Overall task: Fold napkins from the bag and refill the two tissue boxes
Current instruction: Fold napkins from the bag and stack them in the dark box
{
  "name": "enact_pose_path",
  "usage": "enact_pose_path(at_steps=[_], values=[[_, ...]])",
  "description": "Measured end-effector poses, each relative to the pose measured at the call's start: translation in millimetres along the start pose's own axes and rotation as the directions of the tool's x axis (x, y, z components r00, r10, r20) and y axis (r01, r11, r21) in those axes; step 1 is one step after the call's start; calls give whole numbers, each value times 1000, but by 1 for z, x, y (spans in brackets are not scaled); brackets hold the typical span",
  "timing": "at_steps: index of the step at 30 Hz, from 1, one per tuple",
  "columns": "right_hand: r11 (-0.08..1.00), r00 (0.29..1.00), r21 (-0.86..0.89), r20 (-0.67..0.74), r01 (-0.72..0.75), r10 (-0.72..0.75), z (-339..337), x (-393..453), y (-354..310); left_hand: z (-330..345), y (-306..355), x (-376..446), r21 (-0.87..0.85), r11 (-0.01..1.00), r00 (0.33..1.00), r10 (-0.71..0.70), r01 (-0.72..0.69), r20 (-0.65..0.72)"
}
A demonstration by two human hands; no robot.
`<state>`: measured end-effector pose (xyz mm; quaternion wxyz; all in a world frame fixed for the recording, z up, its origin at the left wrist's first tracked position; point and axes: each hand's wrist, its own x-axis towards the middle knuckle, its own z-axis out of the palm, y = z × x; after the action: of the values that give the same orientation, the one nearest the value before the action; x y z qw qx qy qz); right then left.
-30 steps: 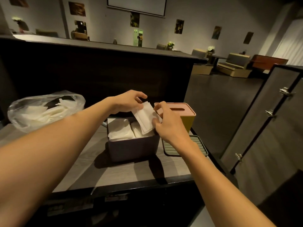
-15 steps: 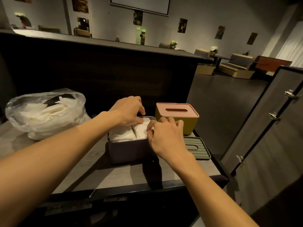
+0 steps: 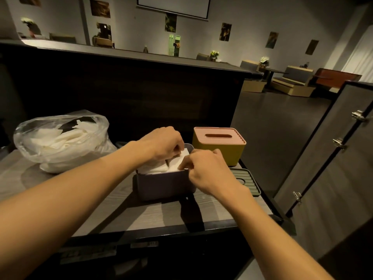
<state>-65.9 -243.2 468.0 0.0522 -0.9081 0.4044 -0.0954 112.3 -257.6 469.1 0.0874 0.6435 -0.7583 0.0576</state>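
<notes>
Hands over open dark box (image 3: 165, 184) at centre: left hand (image 3: 163, 143) pinches folded napkin (image 3: 178, 161) inside at far edge, right hand (image 3: 205, 168) pinches its near edge. Napkin bag (image 3: 60, 142) sits far left; yellow box (image 3: 219, 145) w/ pink lid just right, green lid (image 3: 245, 181) nr it.

Grey wood-grain counter (image 3: 60, 186), napkin bag (image 3: 60, 142), open purple box (image 3: 165, 184), yellow box (image 3: 219, 146), green lid (image 3: 247, 182)

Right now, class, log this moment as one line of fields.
left hand: pinches napkin | right hand: pinches napkin | napkin: going into grey box | yellow box: lid on | bag: holds napkins
</notes>
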Motion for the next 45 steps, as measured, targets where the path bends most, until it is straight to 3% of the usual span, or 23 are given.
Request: enact_pose_path(at_steps=[4, 8, 10, 20, 24, 27, 32, 37, 45], values=[[998, 998, 48, -42, 38, -36, -17, 27, 6, -37, -23, -6, -178, 977, 991, -109, 120, 73], [997, 970, -13, 235, 73, -68, -7, 53, 7, -59, -36, -24, -73, 972, 893, -175, 225, 415], [992, 949, -85, 309, 91, -60, 1, 61, 7, -51, -34, -29, -19, 972, 843, -194, 235, 502], [995, 936, -102, 350, 22, 15, -1, 66, -4, -29, -30, -43, 8, 982, 885, -176, 191, 430], [1000, 977, -28, 213, 1, 5, -16, 60, -2, -44, -33, -45, -20, 984, 907, -157, 178, 392], [996, 999, -87, 43, 17, -14, -21, 61, -5, -49, -36, -45, -31, 984, 921, -153, 175, 357], [995, 984, -93, 178, 41, -24, -6, 61, -10, -44, -29, -44, -12, 979, 882, -179, 205, 436], [989, 995, -112, -22, 95, -98, -14, 73, -39, -62, -44, -58, -47, 979, 931, -173, 199, 322], [915, 943, 233, -118, 331, -311, -11, 119, -153, -119, -145, -123, -29, 946, 931, -312, 323, 188]])
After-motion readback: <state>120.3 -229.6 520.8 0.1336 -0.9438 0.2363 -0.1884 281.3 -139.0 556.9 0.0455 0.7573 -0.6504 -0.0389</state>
